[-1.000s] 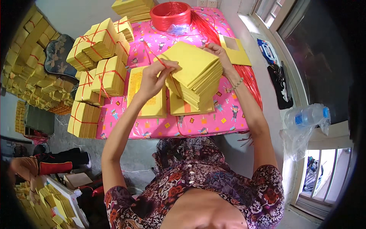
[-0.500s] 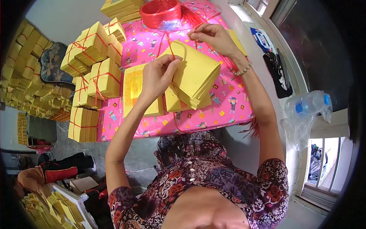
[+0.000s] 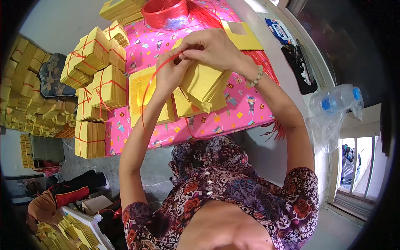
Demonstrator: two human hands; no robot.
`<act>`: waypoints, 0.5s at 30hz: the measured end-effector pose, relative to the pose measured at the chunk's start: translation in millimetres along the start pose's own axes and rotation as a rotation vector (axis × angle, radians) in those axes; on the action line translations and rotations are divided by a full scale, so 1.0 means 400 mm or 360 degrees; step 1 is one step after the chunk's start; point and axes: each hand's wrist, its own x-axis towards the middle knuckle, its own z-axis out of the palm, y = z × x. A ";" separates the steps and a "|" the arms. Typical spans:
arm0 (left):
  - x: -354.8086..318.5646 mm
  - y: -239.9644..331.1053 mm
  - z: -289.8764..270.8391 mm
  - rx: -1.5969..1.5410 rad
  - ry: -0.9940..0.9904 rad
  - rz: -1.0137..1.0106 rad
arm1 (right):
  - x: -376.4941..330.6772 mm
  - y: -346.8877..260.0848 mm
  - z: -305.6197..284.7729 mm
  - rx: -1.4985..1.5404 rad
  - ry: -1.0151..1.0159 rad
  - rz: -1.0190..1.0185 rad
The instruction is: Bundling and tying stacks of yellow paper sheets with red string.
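Observation:
A stack of yellow paper sheets [image 3: 205,85] lies on the pink patterned tablecloth [image 3: 156,139], partly hidden under my hands. Over its far left corner my left hand [image 3: 170,73] is closed in a pinch on a thin red plastic strap [image 3: 151,83], whose loose end hangs past my wrist. My right hand [image 3: 212,49], with a beaded bracelet at the wrist, meets the left and also pinches the strap. The exact fingertip contact is partly covered. Left of this stack sits another yellow stack [image 3: 139,85] with a gold square on top.
Tied yellow bundles [image 3: 106,89] pile along the table's left side. At the far edge stands a red strap coil [image 3: 164,12], with loose red strands [image 3: 204,14] beside it. A yellow sheet [image 3: 250,41] rests at the far right. A plastic bottle [image 3: 333,102] is by the window.
My right hand has moved left and down to meet my left hand at the stack's corner. The strap's end now hangs over my left wrist. The view has shifted slightly.

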 end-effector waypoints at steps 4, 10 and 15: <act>0.007 0.013 0.009 0.0062 -0.0054 0.0139 | -0.015 -0.010 -0.014 0.0058 -0.0072 0.0190; 0.021 0.020 -0.008 0.0021 -0.0154 0.0022 | -0.026 0.001 -0.030 0.0382 0.0101 0.0098; 0.025 0.003 0.007 -0.0153 -0.0102 -0.0135 | -0.068 0.031 -0.061 -0.0040 0.0083 0.0744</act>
